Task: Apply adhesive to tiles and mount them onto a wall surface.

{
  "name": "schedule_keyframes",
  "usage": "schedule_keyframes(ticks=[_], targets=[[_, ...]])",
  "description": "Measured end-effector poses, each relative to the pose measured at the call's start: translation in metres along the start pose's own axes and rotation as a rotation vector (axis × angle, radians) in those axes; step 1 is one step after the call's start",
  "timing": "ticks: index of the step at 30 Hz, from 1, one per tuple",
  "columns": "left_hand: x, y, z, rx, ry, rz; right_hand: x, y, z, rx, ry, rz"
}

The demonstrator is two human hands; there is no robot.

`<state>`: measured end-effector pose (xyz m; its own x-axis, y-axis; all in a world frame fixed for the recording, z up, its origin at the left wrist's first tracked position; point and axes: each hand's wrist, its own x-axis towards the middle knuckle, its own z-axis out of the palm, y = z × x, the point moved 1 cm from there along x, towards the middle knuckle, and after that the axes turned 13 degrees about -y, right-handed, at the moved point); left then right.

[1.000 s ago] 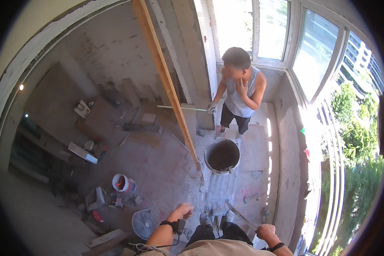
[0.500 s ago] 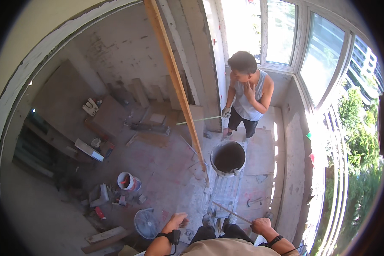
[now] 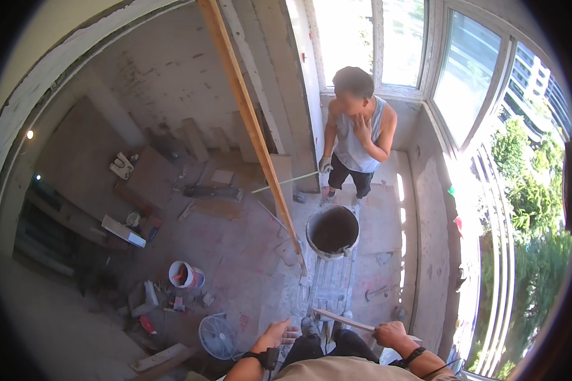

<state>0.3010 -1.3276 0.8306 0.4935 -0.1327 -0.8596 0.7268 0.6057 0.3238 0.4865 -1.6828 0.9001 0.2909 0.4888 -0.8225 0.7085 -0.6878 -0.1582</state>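
Observation:
A thin, pale strip (image 3: 344,319) extends leftward from my right hand (image 3: 391,334), whose fingers are closed around one end. Its free end lies over my legs, near my shoes. My left hand (image 3: 279,333) is held a little to the left of that end, fingers stretched out and apart, touching nothing. Beyond my feet, a ribbed, dusty platform (image 3: 330,282) carries a large bucket (image 3: 309,240) of dark grey material. A long wooden board (image 3: 253,120) stands slanted left of the bucket.
A co-worker (image 3: 361,143) stands behind the bucket, one gloved hand on a thin greenish rod (image 3: 286,182). Leftward on the floor are a white bucket (image 3: 197,279), a round fan (image 3: 217,336) and wood scraps (image 3: 160,359). A hammer (image 3: 376,293) lies right of the platform, before the low wall (image 3: 429,209).
My left hand has moved right, toward the strip's free end, and its fingers have spread. The strip now lies flatter, its free end lower. The view has shifted slightly.

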Motion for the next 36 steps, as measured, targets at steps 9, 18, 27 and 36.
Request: schedule_keyframes(ticks=[9, 18, 27, 36], targets=[[-0.010, 0.004, 0.006, -0.255, -0.152, 0.010, -0.016, -0.031, -0.028, -0.039, 0.076, -0.099], [-0.037, 0.008, -0.005, -0.378, -0.199, 0.084, -0.008, -0.050, -0.018, -0.123, 0.277, -0.256], [-0.037, -0.005, -0.033, -0.306, -0.190, 0.037, -0.012, -0.068, -0.009, -0.195, 0.333, -0.308], [-0.008, 0.012, -0.042, -0.169, -0.010, -0.042, -0.019, -0.076, -0.001, -0.135, 0.220, -0.211]])
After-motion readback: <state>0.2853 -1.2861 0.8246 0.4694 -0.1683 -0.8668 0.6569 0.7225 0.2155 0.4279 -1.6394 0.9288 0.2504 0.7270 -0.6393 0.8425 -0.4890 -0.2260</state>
